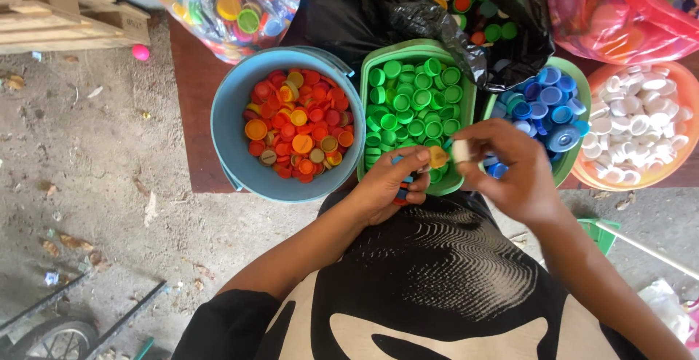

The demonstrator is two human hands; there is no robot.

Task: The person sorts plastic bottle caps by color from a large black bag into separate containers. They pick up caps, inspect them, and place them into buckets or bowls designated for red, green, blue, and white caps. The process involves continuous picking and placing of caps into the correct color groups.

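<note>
Left hand (389, 182) cupped, right hand (510, 167) raised, fingers (477, 138) pinched.

The person wears a black short-sleeved shirt (429, 280) printed with cream shapes and fine wavy lines.

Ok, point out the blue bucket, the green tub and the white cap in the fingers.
blue bucket (227, 123), head view, on its left inner wall.
green tub (413, 48), head view, on its far rim.
white cap (460, 150), head view, on the cap's side, pinched by the right hand (513, 174), mid-hand.
</note>
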